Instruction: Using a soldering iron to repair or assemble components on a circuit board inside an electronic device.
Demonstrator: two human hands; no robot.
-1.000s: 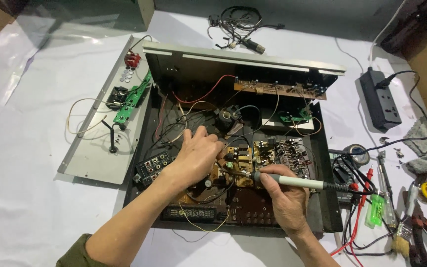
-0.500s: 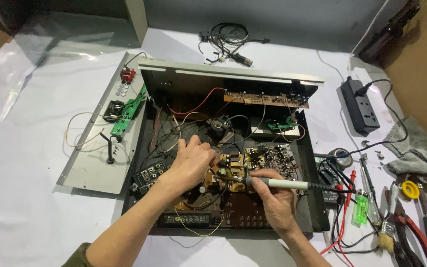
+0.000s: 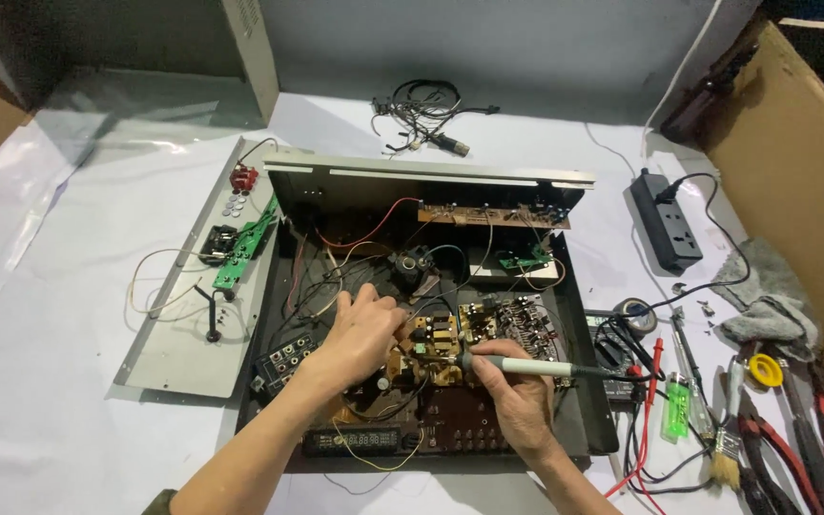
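An opened black electronics chassis (image 3: pixel 584 420) lies on the white table, with wires and boards inside. My left hand (image 3: pixel 360 334) rests on the brown circuit board (image 3: pixel 431 348) in the middle, fingers curled on its left part. My right hand (image 3: pixel 517 391) grips a soldering iron (image 3: pixel 536 367) with a pale handle, its tip pointing left onto the same board beside my left fingers. A denser board (image 3: pixel 522 319) sits just right of it.
A detached grey panel (image 3: pixel 183 353) with a green board (image 3: pixel 245 248) lies left of the chassis. A black power strip (image 3: pixel 668 221), grey rag (image 3: pixel 765 296), green lighter (image 3: pixel 676 408), brush (image 3: pixel 722 458) and pliers (image 3: pixel 774 448) sit at right. Loose cables (image 3: pixel 426 114) lie behind. A cardboard wall (image 3: pixel 803 172) stands at far right.
The view has tilted so the chassis sits lower in frame. Both hands stay on the brown board, with the iron's tip still at the same spot.
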